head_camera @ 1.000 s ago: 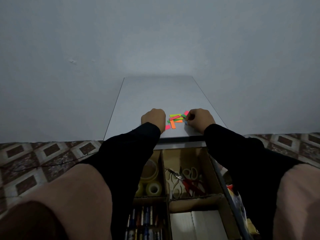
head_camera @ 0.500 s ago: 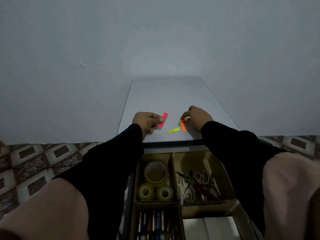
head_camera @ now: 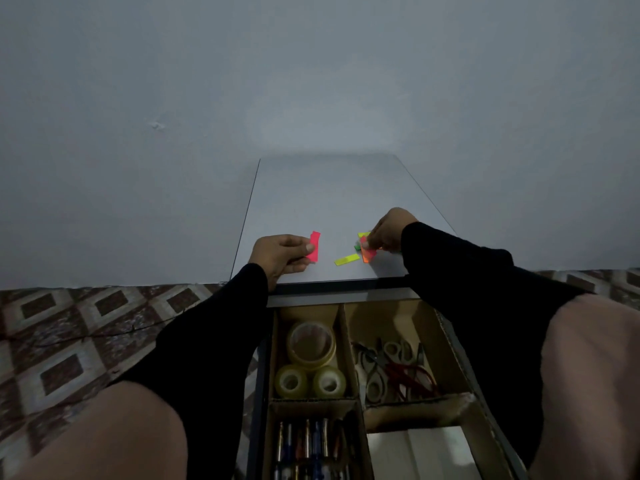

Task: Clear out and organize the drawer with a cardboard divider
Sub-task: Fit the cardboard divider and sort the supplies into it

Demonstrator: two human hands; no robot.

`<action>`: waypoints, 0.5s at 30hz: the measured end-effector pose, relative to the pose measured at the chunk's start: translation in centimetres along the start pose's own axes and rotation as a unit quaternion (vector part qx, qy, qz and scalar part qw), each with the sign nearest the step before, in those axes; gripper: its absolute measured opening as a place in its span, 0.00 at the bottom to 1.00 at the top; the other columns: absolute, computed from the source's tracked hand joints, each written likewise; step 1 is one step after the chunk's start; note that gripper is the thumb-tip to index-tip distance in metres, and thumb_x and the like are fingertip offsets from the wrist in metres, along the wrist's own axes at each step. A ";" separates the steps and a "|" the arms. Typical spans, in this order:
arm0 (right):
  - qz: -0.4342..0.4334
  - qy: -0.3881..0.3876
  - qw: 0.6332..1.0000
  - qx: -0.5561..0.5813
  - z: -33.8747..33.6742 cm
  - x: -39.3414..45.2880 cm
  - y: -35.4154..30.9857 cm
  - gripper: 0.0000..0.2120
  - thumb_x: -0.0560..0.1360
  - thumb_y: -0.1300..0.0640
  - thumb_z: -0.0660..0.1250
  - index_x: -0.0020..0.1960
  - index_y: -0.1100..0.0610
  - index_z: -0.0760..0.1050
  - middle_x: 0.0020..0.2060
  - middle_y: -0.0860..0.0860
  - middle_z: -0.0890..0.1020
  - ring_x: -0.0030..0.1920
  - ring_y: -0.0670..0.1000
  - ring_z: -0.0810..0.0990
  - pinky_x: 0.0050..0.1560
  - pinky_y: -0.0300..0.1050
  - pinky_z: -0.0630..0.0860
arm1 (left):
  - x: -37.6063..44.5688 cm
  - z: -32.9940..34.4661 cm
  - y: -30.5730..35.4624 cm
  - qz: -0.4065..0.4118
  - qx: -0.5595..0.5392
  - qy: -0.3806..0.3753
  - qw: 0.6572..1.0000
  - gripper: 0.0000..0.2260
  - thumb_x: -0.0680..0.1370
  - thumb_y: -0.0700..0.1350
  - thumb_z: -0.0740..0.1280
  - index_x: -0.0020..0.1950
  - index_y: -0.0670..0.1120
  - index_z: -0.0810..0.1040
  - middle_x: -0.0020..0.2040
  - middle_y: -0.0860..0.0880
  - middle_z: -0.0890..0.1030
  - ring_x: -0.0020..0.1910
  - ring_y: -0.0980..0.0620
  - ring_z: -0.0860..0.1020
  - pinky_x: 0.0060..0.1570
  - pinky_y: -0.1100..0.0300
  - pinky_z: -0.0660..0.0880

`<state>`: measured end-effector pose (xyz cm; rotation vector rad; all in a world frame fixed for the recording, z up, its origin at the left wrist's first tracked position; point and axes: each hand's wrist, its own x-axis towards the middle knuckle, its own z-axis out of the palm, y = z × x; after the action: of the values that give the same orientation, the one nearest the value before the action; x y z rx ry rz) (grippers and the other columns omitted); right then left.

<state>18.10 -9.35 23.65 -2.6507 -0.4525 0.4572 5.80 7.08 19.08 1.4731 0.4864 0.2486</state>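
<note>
The left hand (head_camera: pixel 281 253) pinches a pink tab (head_camera: pixel 314 247) between thumb and fingertips, lifted just off the desktop (head_camera: pixel 322 195). At 3 o'clock from it, the right hand (head_camera: pixel 388 233) nips a small bunch of tabs (head_camera: pixel 365 249), pink, orange and green; one yellow tab (head_camera: pixel 347 260) lies loose between the hands. These paper slips look featherlight, limp and easily creased, so they are best taken flat by an edge or slid into a stack. At 6 o'clock the open drawer (head_camera: pixel 460 355) holds tape rolls (head_camera: pixel 311 362), scissors (head_camera: pixel 388 368) and pens (head_camera: pixel 308 445) in its cardboard divider (head_camera: pixel 346 341).
</note>
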 end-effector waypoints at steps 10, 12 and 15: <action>0.020 0.057 0.995 -0.083 1.4 -1.0 -1.0 0.19 0.69 0.53 0.74 0.32 0.59 0.66 0.35 0.54 0.74 0.42 0.53 0.73 0.38 0.41 0.68 | 0.0 0.1 -0.4 0.016 -0.011 0.006 1.000 0.09 0.73 0.33 0.70 0.53 0.35 0.78 0.40 0.45 0.80 0.36 0.52 0.79 0.35 0.67 0.80; 0.019 0.055 0.994 -0.093 1.5 -1.1 -1.3 0.19 0.70 0.54 0.73 0.31 0.59 0.64 0.32 0.53 0.72 0.42 0.53 0.72 0.33 0.41 0.67 | 0.1 0.1 -0.5 0.019 -0.010 0.006 1.000 0.09 0.73 0.34 0.70 0.53 0.35 0.78 0.40 0.45 0.81 0.36 0.52 0.79 0.36 0.67 0.80; 0.012 0.043 0.992 -0.119 1.5 -1.2 -1.8 0.18 0.71 0.56 0.71 0.30 0.58 0.64 0.29 0.51 0.68 0.42 0.53 0.72 0.26 0.39 0.63 | 0.2 0.0 -0.7 0.021 -0.007 0.009 1.000 0.10 0.73 0.34 0.70 0.53 0.35 0.79 0.40 0.45 0.81 0.37 0.52 0.80 0.38 0.65 0.80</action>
<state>16.04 -7.78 23.47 -2.8937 -0.4756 0.3113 5.93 7.10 18.35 1.4693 0.4675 0.2984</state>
